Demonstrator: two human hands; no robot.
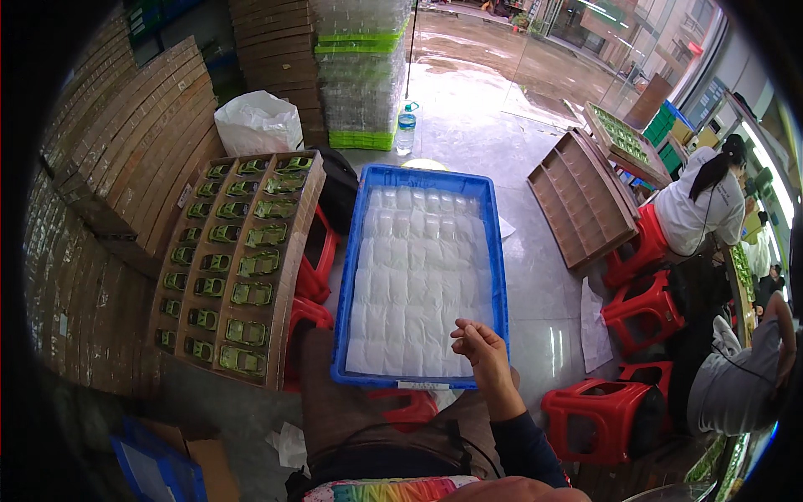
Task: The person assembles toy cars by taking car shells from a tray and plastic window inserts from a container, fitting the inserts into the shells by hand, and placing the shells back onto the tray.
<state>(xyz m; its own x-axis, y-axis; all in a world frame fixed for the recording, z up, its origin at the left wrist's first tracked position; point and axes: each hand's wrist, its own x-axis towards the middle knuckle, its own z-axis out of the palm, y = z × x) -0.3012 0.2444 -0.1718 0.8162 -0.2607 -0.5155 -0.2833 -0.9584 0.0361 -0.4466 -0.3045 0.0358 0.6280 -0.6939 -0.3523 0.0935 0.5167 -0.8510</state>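
My right hand (483, 350) hovers over the near right part of a blue plastic crate (336, 335). Its thumb and fingers are drawn together in a pinch; whatever they hold, if anything, is too small to make out. Below it, rows of white, thinly wrapped pieces (410, 289) fill the crate, and rounded clear bulges show along the far rows. The crate rests in front of my knees. Left of it, a divided cardboard tray (288, 276) leans at a slant, holding several green toy car bodies (253, 265) in three columns. My left hand is out of sight.
Red stools (595, 410) stand under the left tray and along the right. Stacked cardboard trays (125, 159) line the left side. Behind the crate are a white sack (258, 124) and a water bottle (406, 130). Two people (703, 201) sit at a right-hand bench.
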